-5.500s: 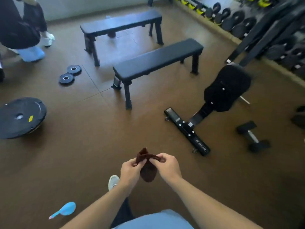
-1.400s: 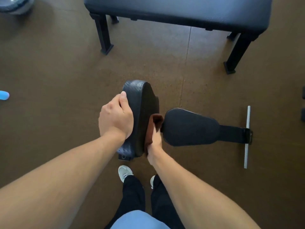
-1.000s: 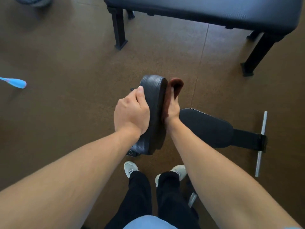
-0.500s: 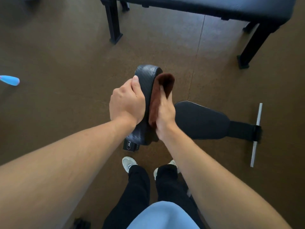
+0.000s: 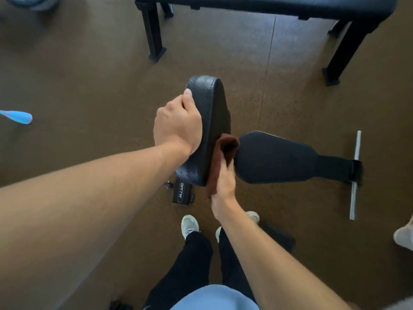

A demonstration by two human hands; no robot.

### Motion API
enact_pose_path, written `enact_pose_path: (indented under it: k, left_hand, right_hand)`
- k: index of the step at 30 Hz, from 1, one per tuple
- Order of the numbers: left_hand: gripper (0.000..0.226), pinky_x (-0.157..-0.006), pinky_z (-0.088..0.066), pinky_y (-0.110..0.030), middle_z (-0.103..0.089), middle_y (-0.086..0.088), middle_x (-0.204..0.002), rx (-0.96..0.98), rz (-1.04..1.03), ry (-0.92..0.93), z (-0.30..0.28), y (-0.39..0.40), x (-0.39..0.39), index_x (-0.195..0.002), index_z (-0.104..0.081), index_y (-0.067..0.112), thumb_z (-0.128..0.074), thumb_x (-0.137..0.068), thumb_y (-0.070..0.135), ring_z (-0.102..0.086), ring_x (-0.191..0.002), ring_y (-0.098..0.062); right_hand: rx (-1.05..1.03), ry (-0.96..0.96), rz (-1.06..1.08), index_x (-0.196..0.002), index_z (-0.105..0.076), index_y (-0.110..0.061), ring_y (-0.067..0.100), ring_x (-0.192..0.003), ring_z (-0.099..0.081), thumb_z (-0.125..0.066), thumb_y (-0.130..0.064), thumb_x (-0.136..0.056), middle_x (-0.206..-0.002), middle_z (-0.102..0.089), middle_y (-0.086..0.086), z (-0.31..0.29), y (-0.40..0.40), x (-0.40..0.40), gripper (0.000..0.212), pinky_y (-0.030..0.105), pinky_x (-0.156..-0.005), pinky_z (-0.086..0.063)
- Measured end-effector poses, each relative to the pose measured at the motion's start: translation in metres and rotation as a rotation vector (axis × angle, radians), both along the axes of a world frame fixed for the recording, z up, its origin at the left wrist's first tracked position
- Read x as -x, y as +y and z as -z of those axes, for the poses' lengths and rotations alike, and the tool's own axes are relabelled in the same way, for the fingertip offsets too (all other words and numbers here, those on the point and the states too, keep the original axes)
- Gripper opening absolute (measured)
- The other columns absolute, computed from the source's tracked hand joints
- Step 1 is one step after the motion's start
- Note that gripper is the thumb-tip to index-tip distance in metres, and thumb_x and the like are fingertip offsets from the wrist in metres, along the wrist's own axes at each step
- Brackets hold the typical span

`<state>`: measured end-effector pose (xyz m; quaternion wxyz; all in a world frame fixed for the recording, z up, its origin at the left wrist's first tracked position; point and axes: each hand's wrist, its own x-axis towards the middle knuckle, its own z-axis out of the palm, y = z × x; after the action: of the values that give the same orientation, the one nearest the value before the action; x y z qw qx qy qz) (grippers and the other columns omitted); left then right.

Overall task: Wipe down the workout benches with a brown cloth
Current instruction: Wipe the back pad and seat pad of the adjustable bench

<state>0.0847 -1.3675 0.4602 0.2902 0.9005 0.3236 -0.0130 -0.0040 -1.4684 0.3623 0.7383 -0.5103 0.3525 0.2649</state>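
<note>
The upright back pad (image 5: 207, 113) is black textured vinyl with a slight sheen; against it, the brown cloth (image 5: 224, 153) looks soft, matt terry; the floor (image 5: 89, 74) beneath is speckled matt rubber.

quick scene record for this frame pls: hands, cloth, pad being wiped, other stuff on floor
left hand: grips back edge of raised backrest pad
right hand: presses brown cloth against the pad's front face, low down
seat pad: flat, right of the cloth
flat bench: beyond, on black legs
floor: brown; blue object at left edge
bench base: lettered, below the backrest
</note>
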Motion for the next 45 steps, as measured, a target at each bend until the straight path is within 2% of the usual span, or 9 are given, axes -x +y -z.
enact_pose_path:
  k: [4, 7, 11, 16, 21, 27, 32, 36, 45]
  left_hand:
    - [0.056, -0.079, -0.035, -0.036, -0.062, -0.010, -0.091, 0.150, -0.033, 0.058, -0.007, 0.003, 0.000, -0.067, -0.056, 0.020, -0.028, -0.106, 0.050, -0.058, -0.102, -0.036]
    - [0.065, -0.101, -0.043, -0.036, -0.065, -0.017, -0.125, 0.526, -0.150, 0.181, -0.001, 0.029, 0.018, -0.110, -0.074, 0.013, -0.032, -0.102, 0.062, -0.058, -0.123, -0.035]
    - [0.066, -0.082, -0.060, -0.034, -0.075, -0.009, -0.108, 0.645, -0.315, 0.217, 0.011, 0.057, 0.102, -0.107, -0.074, 0.012, -0.031, -0.103, 0.061, -0.071, -0.095, -0.027]
    - [0.057, -0.092, -0.057, -0.048, -0.076, -0.005, -0.102, 0.774, -0.370, 0.245, 0.018, 0.079, 0.167, -0.102, -0.073, 0.018, -0.032, -0.104, 0.058, -0.072, -0.095, -0.024]
    - [0.051, -0.097, -0.054, -0.049, -0.075, 0.002, -0.103, 0.697, -0.202, 0.175, 0.011, 0.089, 0.169, -0.109, -0.071, 0.019, -0.037, -0.104, 0.056, -0.071, -0.096, -0.018]
    - [0.046, -0.096, -0.053, -0.048, -0.072, 0.004, -0.107, 0.636, -0.028, 0.093, -0.002, 0.081, 0.155, -0.110, -0.068, 0.021, -0.031, -0.107, 0.048, -0.068, -0.099, -0.014]
    - [0.044, -0.092, -0.052, -0.043, -0.071, 0.005, -0.104, 0.569, -0.033, 0.031, -0.009, 0.065, 0.145, -0.105, -0.068, 0.026, -0.029, -0.107, 0.047, -0.066, -0.098, -0.017]
    - [0.048, -0.068, -0.041, -0.030, -0.065, -0.001, -0.097, 0.534, 0.041, 0.051, -0.029, 0.056, 0.129, -0.106, -0.064, 0.019, -0.025, -0.108, 0.048, -0.060, -0.090, -0.016]
    - [0.053, -0.083, -0.032, -0.031, -0.063, -0.015, -0.127, 0.462, 0.002, 0.073, -0.047, 0.050, 0.063, -0.123, -0.063, 0.012, -0.025, -0.108, 0.046, -0.055, -0.118, -0.032]
  right_hand:
    - [0.083, -0.292, -0.027, -0.137, -0.044, -0.058, 0.012, -0.135, -0.055, -0.060, -0.076, -0.084, -0.140, -0.059, -0.016, -0.060, 0.015, 0.036, 0.059, 0.046, -0.120, -0.038]
    - [0.288, -0.544, -0.152, -0.151, -0.028, -0.063, 0.017, -0.151, -0.036, -0.052, -0.075, -0.092, -0.164, -0.034, -0.012, -0.086, 0.026, 0.034, 0.065, 0.057, -0.121, -0.034]
    - [0.807, -0.638, -0.471, -0.163, -0.012, -0.044, 0.029, -0.158, -0.014, -0.053, -0.055, -0.102, -0.173, -0.002, -0.006, -0.098, 0.043, -0.004, 0.074, 0.060, -0.122, -0.031]
    - [1.050, -0.593, -0.601, -0.163, -0.024, -0.035, 0.033, -0.155, -0.022, -0.047, -0.052, -0.106, -0.173, -0.013, 0.003, -0.106, 0.056, -0.096, 0.064, 0.053, -0.118, -0.033]
    - [1.195, -0.577, -0.678, -0.144, -0.056, -0.033, 0.030, -0.131, -0.052, -0.046, -0.053, -0.102, -0.144, -0.054, 0.002, -0.106, 0.065, -0.151, 0.048, 0.047, -0.110, -0.044]
    - [1.160, -0.750, -0.650, -0.161, -0.036, -0.030, 0.028, -0.159, -0.014, -0.050, -0.035, -0.108, -0.172, -0.020, 0.000, -0.106, 0.054, -0.068, 0.054, 0.054, -0.121, -0.030]
    - [1.202, -0.800, -0.623, -0.163, -0.029, -0.028, 0.035, -0.160, -0.012, -0.057, -0.030, -0.106, -0.173, -0.017, 0.004, -0.090, 0.045, 0.031, 0.064, 0.062, -0.112, -0.044]
    - [1.188, -0.718, -0.695, -0.165, -0.022, -0.034, 0.030, -0.161, -0.002, -0.051, -0.035, -0.108, -0.175, -0.006, -0.002, -0.102, 0.043, 0.024, 0.064, 0.058, -0.117, -0.040]
    - [1.044, -0.601, -0.674, -0.164, -0.020, -0.039, 0.027, -0.160, -0.006, -0.042, -0.046, -0.110, -0.174, -0.001, -0.007, -0.109, 0.050, -0.062, 0.058, 0.054, -0.121, -0.030]
